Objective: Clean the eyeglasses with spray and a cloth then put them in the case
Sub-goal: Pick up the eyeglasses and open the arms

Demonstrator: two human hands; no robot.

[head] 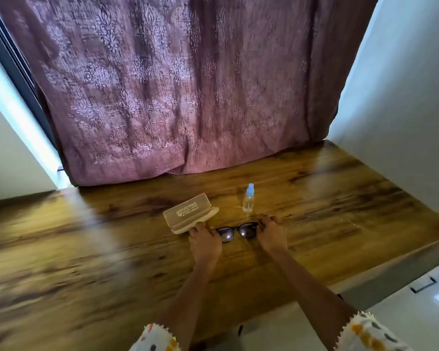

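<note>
Our left hand (pixel 204 238) is curling its fingers around the left end of the eyeglasses (pixel 236 231), and our right hand (pixel 270 234) is gripping the right end the same way, so both are closing on the dark frame. The glasses are sitting at the table (pixel 86 249) surface, lenses catching light (whether they are lifted, we cannot tell). Just beyond on the left, the beige case (pixel 190 212) is lying open, touching our left fingertips. The spray bottle (pixel 248 198) is standing upright farther back, right of the case.
</note>
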